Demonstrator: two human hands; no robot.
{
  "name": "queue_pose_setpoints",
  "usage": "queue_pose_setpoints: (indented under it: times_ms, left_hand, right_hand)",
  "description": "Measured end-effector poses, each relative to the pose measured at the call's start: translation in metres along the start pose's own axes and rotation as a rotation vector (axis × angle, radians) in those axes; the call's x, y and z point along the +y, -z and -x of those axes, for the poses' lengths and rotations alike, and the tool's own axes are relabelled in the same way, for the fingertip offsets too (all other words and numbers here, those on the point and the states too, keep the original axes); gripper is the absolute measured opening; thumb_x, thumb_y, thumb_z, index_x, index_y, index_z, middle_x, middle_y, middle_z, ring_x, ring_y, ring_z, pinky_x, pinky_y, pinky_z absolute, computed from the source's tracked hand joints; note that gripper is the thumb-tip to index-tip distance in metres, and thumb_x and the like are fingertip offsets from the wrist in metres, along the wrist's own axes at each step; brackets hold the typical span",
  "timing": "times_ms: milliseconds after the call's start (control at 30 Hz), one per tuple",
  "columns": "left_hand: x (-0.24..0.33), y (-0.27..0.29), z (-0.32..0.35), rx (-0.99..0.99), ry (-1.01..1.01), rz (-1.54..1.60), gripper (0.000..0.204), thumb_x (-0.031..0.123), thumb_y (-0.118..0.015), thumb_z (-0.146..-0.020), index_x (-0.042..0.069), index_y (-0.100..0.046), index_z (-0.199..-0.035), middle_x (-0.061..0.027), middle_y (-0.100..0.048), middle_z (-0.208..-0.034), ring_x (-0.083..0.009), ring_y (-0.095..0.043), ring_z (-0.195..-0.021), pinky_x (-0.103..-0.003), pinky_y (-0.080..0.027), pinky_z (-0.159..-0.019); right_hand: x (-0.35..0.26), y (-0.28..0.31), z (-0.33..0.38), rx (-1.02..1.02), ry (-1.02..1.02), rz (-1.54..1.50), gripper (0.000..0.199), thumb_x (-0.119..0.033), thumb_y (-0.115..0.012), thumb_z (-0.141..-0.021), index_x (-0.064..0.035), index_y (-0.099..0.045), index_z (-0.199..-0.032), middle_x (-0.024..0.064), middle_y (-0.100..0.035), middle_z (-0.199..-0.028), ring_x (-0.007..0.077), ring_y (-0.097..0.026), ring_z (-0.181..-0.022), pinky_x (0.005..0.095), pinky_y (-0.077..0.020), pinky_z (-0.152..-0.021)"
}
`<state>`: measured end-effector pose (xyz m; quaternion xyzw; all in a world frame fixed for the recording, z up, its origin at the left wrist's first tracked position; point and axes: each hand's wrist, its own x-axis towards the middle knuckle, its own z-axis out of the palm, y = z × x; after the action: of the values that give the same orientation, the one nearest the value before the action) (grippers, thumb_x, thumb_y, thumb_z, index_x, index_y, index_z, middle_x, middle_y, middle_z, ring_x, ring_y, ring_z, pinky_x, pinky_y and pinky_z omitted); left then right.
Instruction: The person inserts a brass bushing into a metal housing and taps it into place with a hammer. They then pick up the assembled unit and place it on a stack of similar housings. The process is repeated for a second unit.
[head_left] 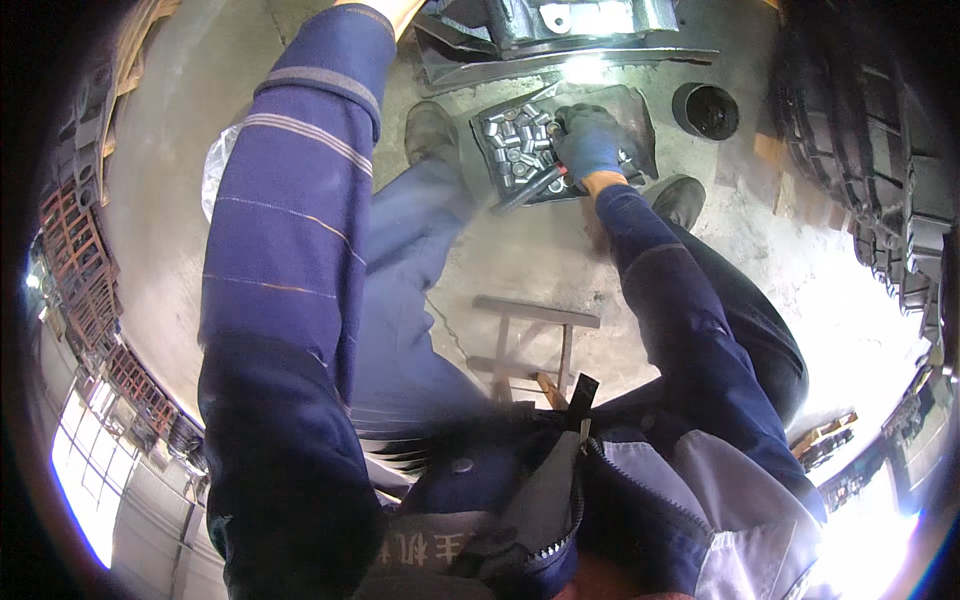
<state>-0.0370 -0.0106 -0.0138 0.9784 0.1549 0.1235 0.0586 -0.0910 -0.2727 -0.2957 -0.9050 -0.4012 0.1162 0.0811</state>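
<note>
My right hand (588, 140), in a blue-grey glove, is over a shallow dark tray (636, 112) on the floor. Its fingers curl down among short metal sleeves (512, 138) heaped in the tray, and what they hold, if anything, is hidden. A dark handle with a red band (532, 189) slants over the tray's near edge and runs under the glove; whether the hand grips it does not show. My left arm (300, 150) stretches forward to the top edge, beside a dark metal assembly (520, 30). Only a strip of bare wrist shows there; the hand is cut off.
A black round pot (706, 110) stands right of the tray. My shoes (432, 132) flank the tray. A small frame of bars (535, 312) is on the floor between my legs. Dark ribbed parts (850, 120) are stacked at right, and reddish racks (80, 250) line the left.
</note>
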Motion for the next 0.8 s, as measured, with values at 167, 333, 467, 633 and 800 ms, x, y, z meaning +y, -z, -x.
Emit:
queue_pose_setpoints:
  times_ms: [167,333,467,633,800]
  left_hand:
    - [-0.002,-0.007,-0.001,0.011,0.017,0.037,0.065,0.066,-0.058,-0.092,0.004,-0.077,-0.083,-0.0246,-0.07,-0.08,-0.044,-0.071,-0.08,-0.053,-0.055,-0.072]
    - [-0.01,-0.015,0.0,0.021,-0.053,-0.044,0.057,0.062,-0.063,-0.09,0.007,-0.076,-0.101,-0.0198,-0.075,-0.092,-0.0406,-0.073,-0.085,-0.051,-0.058,-0.072]
    - [-0.012,-0.016,0.003,-0.002,-0.014,0.044,0.06,0.065,-0.062,-0.09,0.01,-0.077,-0.107,-0.0209,-0.074,-0.097,-0.0417,-0.071,-0.091,-0.05,-0.057,-0.081]
    - [-0.008,-0.013,0.002,-0.045,0.026,0.001,0.062,0.068,-0.059,-0.09,0.011,-0.077,-0.102,-0.0199,-0.075,-0.096,-0.0401,-0.073,-0.091,-0.051,-0.058,-0.079]
    - [-0.009,-0.014,0.002,-0.052,0.044,0.053,0.067,0.073,-0.055,-0.09,0.011,-0.077,-0.1,-0.0198,-0.075,-0.096,-0.0413,-0.073,-0.091,-0.052,-0.058,-0.08]
  right_hand:
    - [0.0,-0.017,-0.01,-0.231,-0.051,0.093,0.015,-0.025,-0.067,-0.084,-0.0161,-0.08,-0.083,0.011,-0.076,-0.089,0.0301,-0.073,-0.091,0.0437,-0.0541,-0.077]
    - [0.01,-0.017,-0.018,-0.425,-0.125,-0.104,0.03,-0.035,-0.062,-0.087,-0.0118,-0.08,-0.095,0.0151,-0.077,-0.092,0.0356,-0.074,-0.088,0.0463,-0.0574,-0.083]
    - [0.005,-0.024,-0.02,-0.345,-0.032,-0.026,0.025,-0.031,-0.065,-0.083,-0.0152,-0.081,-0.094,0.0132,-0.077,-0.092,0.0346,-0.075,-0.089,0.0459,-0.0577,-0.082]
    - [-0.003,-0.035,-0.022,0.02,-0.026,0.05,0.019,-0.023,-0.07,-0.081,-0.0151,-0.079,-0.096,0.0109,-0.075,-0.094,0.0322,-0.075,-0.088,0.046,-0.0572,-0.074]
    - [-0.001,-0.003,-0.027,-0.298,-0.005,0.053,0.024,-0.029,-0.065,-0.085,-0.0148,-0.08,-0.098,0.0128,-0.078,-0.094,0.0315,-0.076,-0.087,0.0424,-0.0586,-0.079]
